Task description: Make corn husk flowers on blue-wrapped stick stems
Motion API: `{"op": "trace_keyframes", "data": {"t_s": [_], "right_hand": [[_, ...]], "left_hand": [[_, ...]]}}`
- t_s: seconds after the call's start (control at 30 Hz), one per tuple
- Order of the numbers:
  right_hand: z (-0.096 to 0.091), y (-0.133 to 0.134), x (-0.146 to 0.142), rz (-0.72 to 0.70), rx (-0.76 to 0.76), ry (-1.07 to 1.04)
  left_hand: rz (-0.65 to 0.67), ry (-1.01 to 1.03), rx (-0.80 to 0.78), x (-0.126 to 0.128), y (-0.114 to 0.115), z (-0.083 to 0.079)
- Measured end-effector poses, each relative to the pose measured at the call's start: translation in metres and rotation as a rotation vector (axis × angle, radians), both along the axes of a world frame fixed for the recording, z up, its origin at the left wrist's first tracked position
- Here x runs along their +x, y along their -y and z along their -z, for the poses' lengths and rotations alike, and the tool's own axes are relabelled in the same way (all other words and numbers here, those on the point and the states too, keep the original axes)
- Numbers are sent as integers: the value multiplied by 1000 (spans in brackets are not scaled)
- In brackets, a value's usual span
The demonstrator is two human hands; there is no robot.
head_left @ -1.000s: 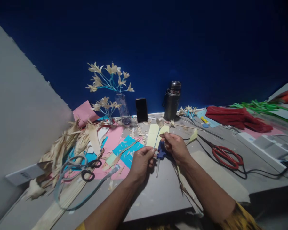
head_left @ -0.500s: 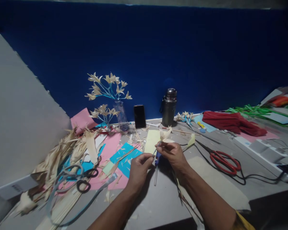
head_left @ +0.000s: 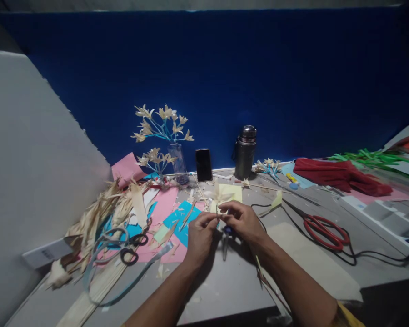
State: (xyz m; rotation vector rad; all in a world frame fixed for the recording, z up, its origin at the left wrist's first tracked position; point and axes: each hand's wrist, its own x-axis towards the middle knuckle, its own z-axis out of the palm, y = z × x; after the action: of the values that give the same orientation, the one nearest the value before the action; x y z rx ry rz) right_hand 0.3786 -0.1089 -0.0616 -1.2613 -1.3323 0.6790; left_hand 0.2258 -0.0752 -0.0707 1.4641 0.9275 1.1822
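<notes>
Between my hands, near the middle of the table, stands a pale husk flower (head_left: 219, 194) on a thin stem. My left hand (head_left: 203, 234) is closed, thumb and forefinger pinching the stem low down. Fingers of my right hand (head_left: 240, 222) are closed at the same stem, just under the petals. Below my right fingers lies a blue-and-clear tool (head_left: 226, 243), perhaps a glue gun, partly hidden. A yellow paper sheet (head_left: 231, 194) lies behind the flower.
Dried husks (head_left: 98, 213), black-handled scissors (head_left: 133, 249) and coloured paper (head_left: 182, 222) spread to the left. Finished flowers stand in a clear vase (head_left: 177, 163). A phone (head_left: 203, 164) and flask (head_left: 245, 154) stand behind. Red-handled scissors (head_left: 327, 232), a cable and power strip (head_left: 378, 222) lie right.
The flower has come upright and shifted slightly left, its petals now above both hands. My fingers have drawn closer together on the stem. The whole view has shifted a little.
</notes>
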Motion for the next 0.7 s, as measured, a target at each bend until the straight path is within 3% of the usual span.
{"op": "trace_keyframes", "data": {"t_s": [0.17,0.33,0.53,0.6,0.7], "right_hand": [[-5,2,-4,-57,-93,79],[-1,1,-5,-52,-66,98],[3,0,-5,-97,-83,89],[0,1,-3,-43,-46,56],[-10,4,13,200,64,-59]], "left_hand": [[7,127,-98,0,-1,2],[-3,284,-338,3,2,1],[-27,213,-300,3,0,-3],[-40,178,-274,2,-1,-4],[-61,137,-248,1,-2,-4]]}}
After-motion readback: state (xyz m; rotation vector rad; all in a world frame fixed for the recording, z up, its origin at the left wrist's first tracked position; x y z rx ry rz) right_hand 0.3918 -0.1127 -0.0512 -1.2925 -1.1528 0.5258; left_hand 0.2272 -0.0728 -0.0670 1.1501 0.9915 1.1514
